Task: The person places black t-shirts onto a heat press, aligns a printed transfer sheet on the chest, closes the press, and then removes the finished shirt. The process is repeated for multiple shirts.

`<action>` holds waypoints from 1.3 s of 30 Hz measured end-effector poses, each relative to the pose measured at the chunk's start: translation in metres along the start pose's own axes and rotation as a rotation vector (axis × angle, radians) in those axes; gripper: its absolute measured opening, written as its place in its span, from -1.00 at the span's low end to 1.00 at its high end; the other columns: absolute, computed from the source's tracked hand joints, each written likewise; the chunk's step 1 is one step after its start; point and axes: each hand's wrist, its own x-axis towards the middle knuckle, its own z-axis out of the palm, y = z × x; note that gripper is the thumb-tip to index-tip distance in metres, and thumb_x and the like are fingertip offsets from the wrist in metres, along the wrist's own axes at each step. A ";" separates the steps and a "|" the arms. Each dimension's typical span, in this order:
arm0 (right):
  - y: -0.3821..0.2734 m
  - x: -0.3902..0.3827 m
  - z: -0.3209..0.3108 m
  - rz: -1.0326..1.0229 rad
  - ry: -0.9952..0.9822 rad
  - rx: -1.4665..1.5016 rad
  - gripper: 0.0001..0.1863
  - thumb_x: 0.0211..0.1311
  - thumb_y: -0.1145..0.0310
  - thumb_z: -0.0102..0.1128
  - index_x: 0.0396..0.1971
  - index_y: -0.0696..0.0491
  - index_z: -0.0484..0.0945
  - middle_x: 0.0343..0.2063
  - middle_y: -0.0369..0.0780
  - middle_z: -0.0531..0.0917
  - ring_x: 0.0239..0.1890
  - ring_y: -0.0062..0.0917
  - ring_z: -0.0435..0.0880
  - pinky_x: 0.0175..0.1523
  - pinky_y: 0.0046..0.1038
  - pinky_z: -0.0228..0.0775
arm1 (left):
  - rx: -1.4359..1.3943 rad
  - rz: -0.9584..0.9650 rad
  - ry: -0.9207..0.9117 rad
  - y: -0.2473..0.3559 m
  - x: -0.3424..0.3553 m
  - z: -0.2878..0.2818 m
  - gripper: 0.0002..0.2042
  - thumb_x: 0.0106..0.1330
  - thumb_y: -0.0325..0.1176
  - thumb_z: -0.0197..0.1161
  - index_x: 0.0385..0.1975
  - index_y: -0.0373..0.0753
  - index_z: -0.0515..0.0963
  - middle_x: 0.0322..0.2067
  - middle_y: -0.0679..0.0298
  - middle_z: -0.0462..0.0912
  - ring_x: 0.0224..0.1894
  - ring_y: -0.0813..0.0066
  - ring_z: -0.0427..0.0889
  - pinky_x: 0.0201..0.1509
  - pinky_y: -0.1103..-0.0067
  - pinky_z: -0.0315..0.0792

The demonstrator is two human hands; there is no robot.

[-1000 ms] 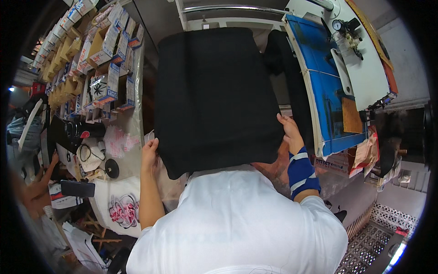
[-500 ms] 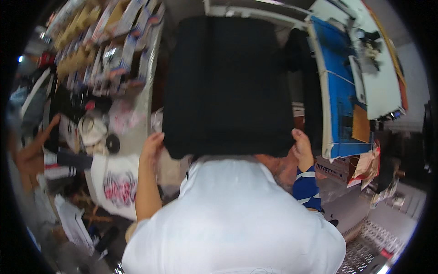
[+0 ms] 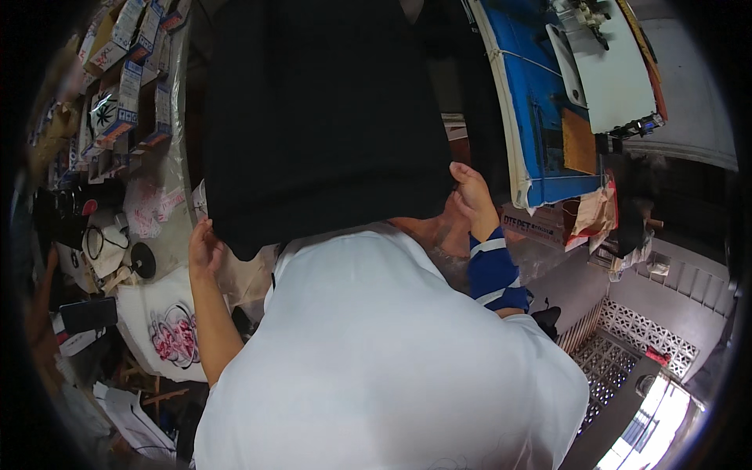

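Observation:
A broad piece of black cloth (image 3: pixel 329 117), apparently a T-shirt, spreads flat and smooth in front of me, as if over a board hidden beneath it. Its far edge runs out of the head view. At the near left corner, the fingers of my left hand (image 3: pixel 205 249) pinch the hem. My right hand (image 3: pixel 472 196) grips the near right edge between thumb and fingers. Between them the near hem hangs slightly uneven, close to my white shirt. More dark cloth (image 3: pixel 484 117) hangs down along the right side.
At right stands a blue panel (image 3: pixel 540 117) with a cord across it, beside a white machine surface (image 3: pixel 611 78). On the left, a table carries several small boxes (image 3: pixel 117 110), a plastic bag (image 3: pixel 153 205) and a printed white cloth (image 3: pixel 149 313). A cardboard box (image 3: pixel 533 225) sits low at right.
The view has swung, so the cloth and both hands appear further left, and the cloth's far edge has left the picture. Both hands keep their hold on the near corners.

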 end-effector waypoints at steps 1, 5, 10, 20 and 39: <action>-0.001 -0.001 0.003 0.004 -0.020 0.048 -0.84 0.52 0.33 0.25 -0.08 0.09 0.64 -0.15 -0.29 0.75 -0.08 -0.59 0.72 0.09 -0.49 0.58 | -0.010 -0.007 -0.016 0.000 0.005 -0.002 -0.74 0.41 -0.46 0.25 0.07 -0.28 0.59 -0.02 0.15 0.74 0.06 0.29 0.71 0.32 0.31 0.53; 0.011 0.010 -0.005 -0.058 0.020 0.008 -0.75 0.56 0.32 0.20 0.04 0.17 0.64 -0.06 -0.25 0.74 0.00 -0.54 0.70 0.21 -0.44 0.52 | 0.000 0.012 -0.054 -0.014 0.005 0.015 -0.71 0.46 -0.44 0.20 0.12 -0.33 0.57 0.05 0.13 0.71 0.12 0.28 0.67 0.33 0.34 0.52; 0.059 0.032 0.008 -0.128 0.149 -0.641 -0.59 0.60 0.25 0.13 0.23 0.24 0.55 0.10 -0.15 0.68 0.14 -0.45 0.64 0.29 -0.42 0.43 | 0.380 -0.063 0.111 -0.071 0.020 0.030 -0.58 0.57 -0.37 0.03 0.38 -0.29 0.43 0.26 0.18 0.59 0.28 0.33 0.56 0.41 0.38 0.43; 0.063 -0.009 0.008 0.093 0.168 -0.656 -0.68 0.55 0.25 0.20 0.05 0.20 0.59 -0.14 -0.21 0.66 -0.09 -0.49 0.63 0.06 -0.43 0.45 | 1.189 0.552 0.875 0.042 0.055 -0.044 -0.74 0.32 -0.22 0.36 -0.12 -0.24 0.71 -0.29 0.05 0.78 -0.26 0.10 0.76 -0.15 0.33 0.60; -0.027 -0.084 0.110 0.301 -0.499 -1.051 -0.76 0.45 0.24 0.32 -0.24 0.14 0.67 -0.55 -0.31 0.65 -0.48 -0.59 0.61 -0.34 -0.46 0.49 | 0.708 0.878 0.234 0.125 0.055 0.086 -0.69 0.26 -0.70 0.25 -0.05 -0.25 0.71 -0.24 0.33 0.69 -0.14 0.54 0.67 0.01 0.59 0.57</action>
